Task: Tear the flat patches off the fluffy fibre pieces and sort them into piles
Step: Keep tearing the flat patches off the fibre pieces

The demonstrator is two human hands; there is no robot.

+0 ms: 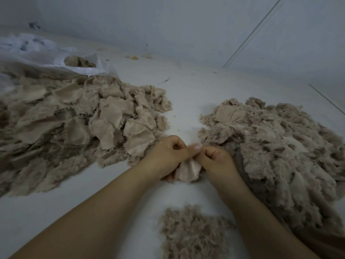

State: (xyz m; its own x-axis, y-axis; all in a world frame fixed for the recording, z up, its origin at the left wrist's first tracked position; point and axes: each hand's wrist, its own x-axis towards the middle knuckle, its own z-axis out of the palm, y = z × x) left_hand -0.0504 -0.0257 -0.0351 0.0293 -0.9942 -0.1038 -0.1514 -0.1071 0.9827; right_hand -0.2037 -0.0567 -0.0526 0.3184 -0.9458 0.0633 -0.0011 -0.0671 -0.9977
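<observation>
Near the middle of the pale surface (196, 86), toward its near edge, both hands are meeting over one small piece (187, 170). The left hand (170, 154) is curling its fingers around the piece's left side, with its thumb (195, 147) stretching across to the right hand. The right hand (217, 161) is pinching the piece's upper right edge, fingers folded in. The piece is showing its smooth, pale patch side toward the camera, with fluffy fibre peeking out at its edges; whether it is touching the surface cannot be told. Toward the left edge a wide pile (74, 116) is lying, mixing flat patches with fluffy bits, and its near fringe is sitting just beside the left hand. Toward the right edge a second pile (280, 146) is spreading, mostly fluffy, with a couple of flat patches showing at its far side; the right hand is sitting against its inner edge. At the near edge, between the two forearms, a smaller heap of fluff (192, 234) is lying apart from both piles. At the far left corner a clear plastic bag (56, 55) is sitting open, with more tan fibre inside.
</observation>
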